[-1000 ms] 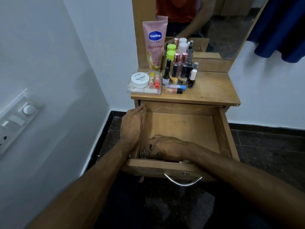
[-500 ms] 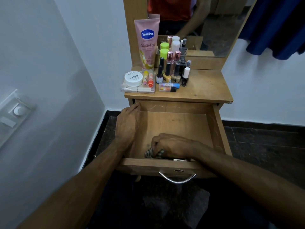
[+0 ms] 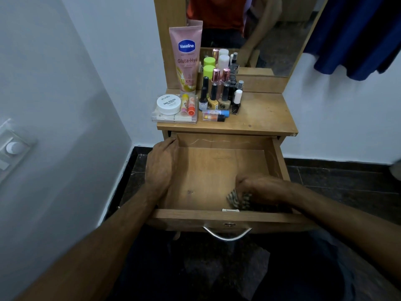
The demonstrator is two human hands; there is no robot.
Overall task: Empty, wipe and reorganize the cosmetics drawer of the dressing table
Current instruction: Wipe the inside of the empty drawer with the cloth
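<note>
The wooden drawer (image 3: 219,161) of the dressing table is pulled out, and nothing lies inside it except a striped cloth (image 3: 237,199). My right hand (image 3: 260,189) grips that cloth against the drawer floor at the front right. My left hand (image 3: 161,164) rests on the drawer's left wall, fingers curled over its rim. The cosmetics stand on the table top (image 3: 264,118): a pink Vaseline tube (image 3: 186,59), a white nail polish remover jar (image 3: 168,104) on a clear case, lip balms (image 3: 188,105) and several nail polish bottles (image 3: 219,98).
A mirror (image 3: 260,33) rises behind the table top. A white wall with a switch panel (image 3: 12,148) stands close on the left. Blue cloth (image 3: 358,35) hangs at the upper right. The drawer's metal handle (image 3: 226,234) faces me above a dark floor.
My right hand has slid the cloth from the drawer's front left toward the front right. My left hand has stayed on the left wall.
</note>
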